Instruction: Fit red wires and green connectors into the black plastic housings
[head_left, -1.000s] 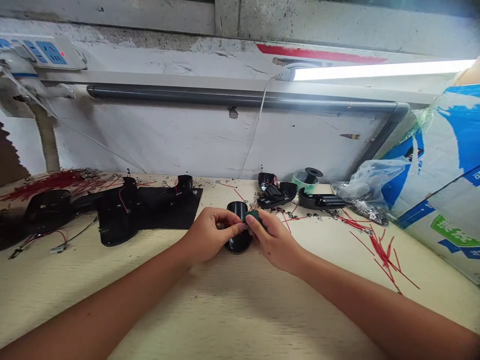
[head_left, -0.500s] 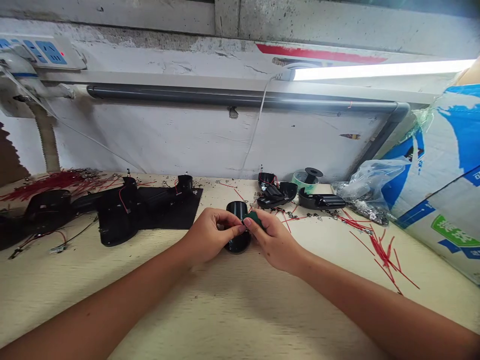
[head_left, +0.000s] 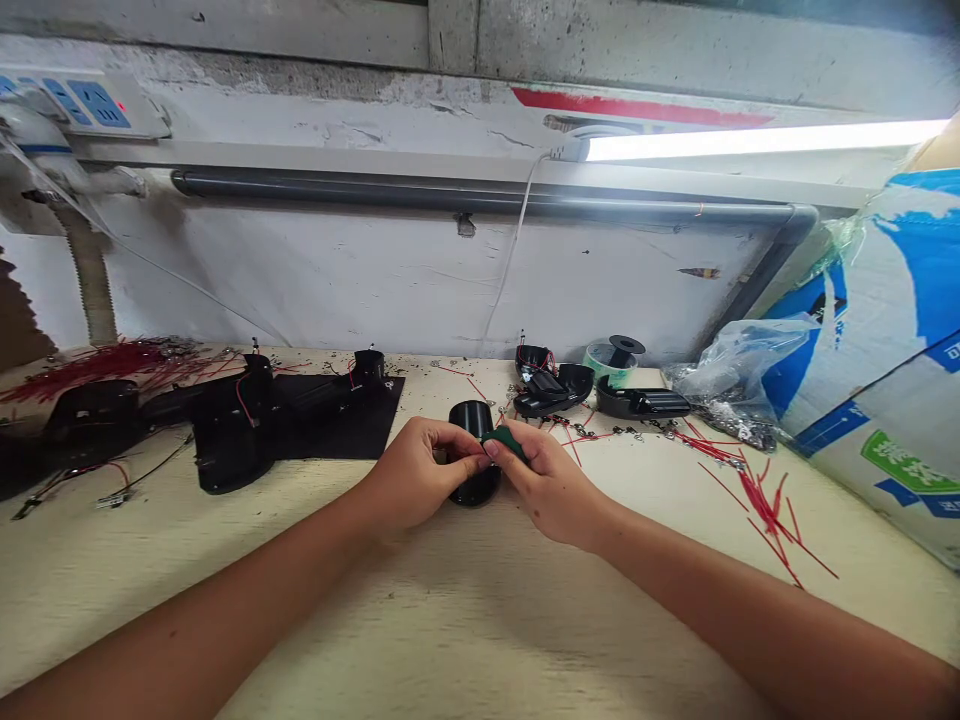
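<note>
Both hands meet at the middle of the pale workbench [head_left: 465,620]. My left hand [head_left: 421,472] is curled round a black plastic housing [head_left: 472,418] that stands on the bench. Its thumb and forefinger pinch toward the right hand. My right hand [head_left: 547,482] is closed on a small dark green part [head_left: 507,438], pressed against the side of the black housing. The fingertips of the two hands touch. The lower half of the housing is hidden behind the fingers.
Black housings with red wires [head_left: 225,430] lie on a dark mat [head_left: 337,425] at the left, beside a heap of red wires [head_left: 112,358]. More black parts [head_left: 559,388], a tape roll [head_left: 611,355], loose red wires [head_left: 757,495], a plastic bag [head_left: 731,375] and a printed sack [head_left: 892,340] sit at the right.
The green part has shifted slightly left against the black housing, and the fingertips have closed a little tighter. The arms have barely moved.
</note>
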